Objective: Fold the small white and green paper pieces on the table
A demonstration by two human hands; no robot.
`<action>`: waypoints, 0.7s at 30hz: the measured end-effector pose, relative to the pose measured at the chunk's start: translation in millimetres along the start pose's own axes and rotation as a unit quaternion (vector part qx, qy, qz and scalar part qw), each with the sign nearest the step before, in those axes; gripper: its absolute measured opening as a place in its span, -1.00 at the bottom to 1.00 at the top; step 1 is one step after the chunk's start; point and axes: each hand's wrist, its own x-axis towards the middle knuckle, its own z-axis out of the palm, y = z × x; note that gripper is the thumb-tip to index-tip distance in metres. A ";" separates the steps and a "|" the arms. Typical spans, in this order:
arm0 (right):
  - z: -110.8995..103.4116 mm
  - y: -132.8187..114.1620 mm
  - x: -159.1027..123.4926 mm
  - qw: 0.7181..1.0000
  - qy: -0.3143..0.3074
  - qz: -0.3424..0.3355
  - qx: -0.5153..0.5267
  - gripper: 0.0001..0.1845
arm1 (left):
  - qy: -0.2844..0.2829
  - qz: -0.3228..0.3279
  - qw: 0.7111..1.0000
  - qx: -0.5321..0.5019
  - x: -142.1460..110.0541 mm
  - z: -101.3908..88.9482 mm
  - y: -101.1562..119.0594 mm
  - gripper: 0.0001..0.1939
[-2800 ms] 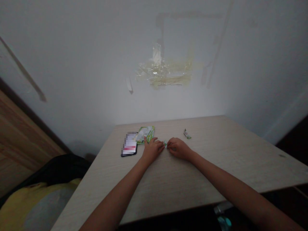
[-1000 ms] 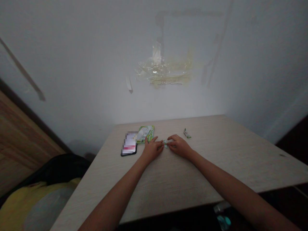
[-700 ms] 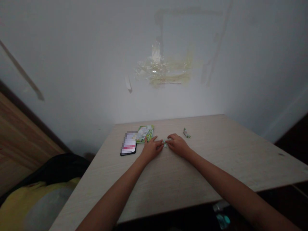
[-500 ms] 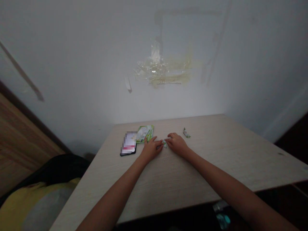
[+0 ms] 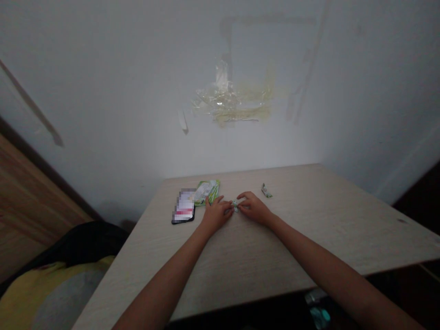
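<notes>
Between my hands, low over the table, is a small green-and-white folded piece of paper or wrapper [image 5: 235, 205]. The fingers of my left hand [image 5: 217, 213] pinch its left side. My right hand [image 5: 253, 207] has its thumb and fingertips closed on the right side. Fingers cover part of the piece, so its exact shape is hard to make out. Just beyond my left hand lie flat green-and-white printed sheets or packets [image 5: 207, 190]. Farther right rests another small folded green-and-white piece [image 5: 266, 190], touched by neither hand.
A phone [image 5: 184, 207] with a blurred-out screen lies left of the green sheets. The pale wooden table [image 5: 275, 266] meets a wall [image 5: 137, 91] with peeling tape [image 5: 223, 101]. A yellow and grey cushion-like thing [image 5: 62, 293] is at lower left, beside the table.
My right fingers have shifted slightly on the small folded piece, with the hand a little more arched. My left hand stays nearly in place, and the other things have not moved.
</notes>
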 end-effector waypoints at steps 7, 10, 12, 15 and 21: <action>-6.2 -9.6 1.6 0.999 -0.025 -0.034 -0.013 -0.84 | 0.007 0.001 1.000 -0.011 0.8 0.3 -0.9 -0.74; -7.9 -12.5 3.0 0.997 -0.053 -0.054 -0.032 -0.82 | 0.012 0.001 1.000 -0.011 1.3 -0.4 -0.2 -0.74; -8.4 -13.5 3.1 0.995 -0.062 -0.064 -0.048 -0.82 | 0.015 0.000 1.000 -0.006 1.9 -1.1 0.6 -0.73; -8.8 -13.2 2.2 0.994 -0.060 -0.076 -0.054 -0.82 | 0.019 -0.008 1.000 0.006 3.1 -2.6 2.0 -0.72; -10.4 -11.7 -0.4 0.993 -0.070 -0.091 -0.039 -0.82 | 0.028 -0.014 0.999 0.008 4.7 -4.6 2.6 -0.75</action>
